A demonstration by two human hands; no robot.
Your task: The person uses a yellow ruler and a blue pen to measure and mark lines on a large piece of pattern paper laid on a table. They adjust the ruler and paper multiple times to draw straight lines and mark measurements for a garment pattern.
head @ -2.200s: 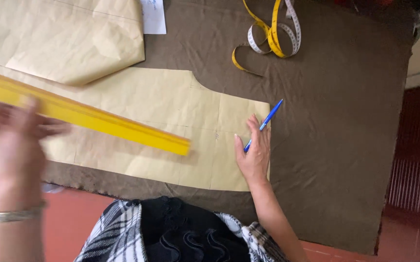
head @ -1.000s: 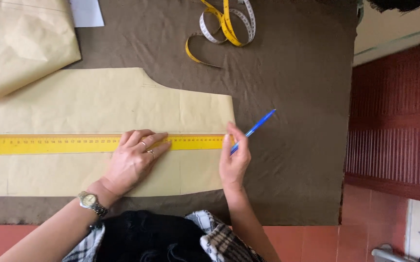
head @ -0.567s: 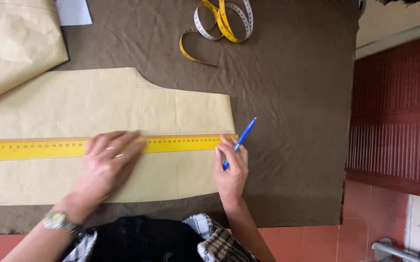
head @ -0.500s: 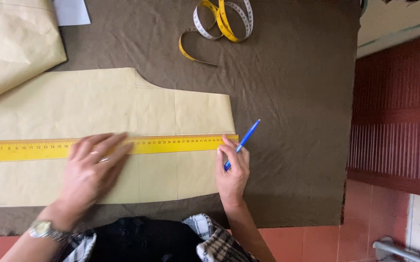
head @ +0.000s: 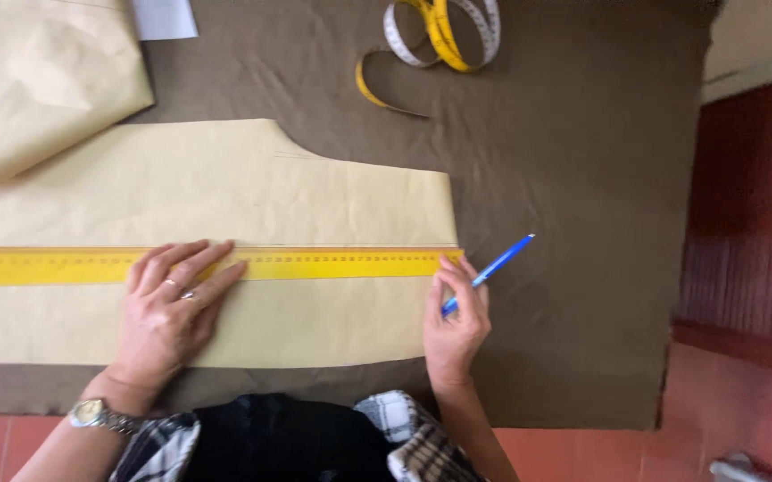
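At the upper left of the frame a loose sheet of tan paper point(head: 42, 80) lies folded on the brown cloth point(head: 564, 161) that covers the tabletop, with a small white sheet point(head: 165, 16) just beside it at the top edge. Below, a cut paper pattern piece point(head: 225, 187) stretches from the left edge to the middle of the frame, and a long yellow ruler point(head: 332, 264) lies flat across it, running in from the left edge to the pattern's right edge. The left hand point(head: 170, 308), lower left, rests open and spread, palm down, its fingers pressing on the ruler and its heel on the pattern; rings show on one finger and a wristwatch point(head: 93, 413) on the wrist. Right of centre, the right hand point(head: 457, 317) is closed around a blue pen point(head: 491, 270), fingertips touching the ruler's right end, the pen slanting toward the upper right. At top centre a yellow and white measuring tape point(head: 439, 36) lies coiled on the cloth.
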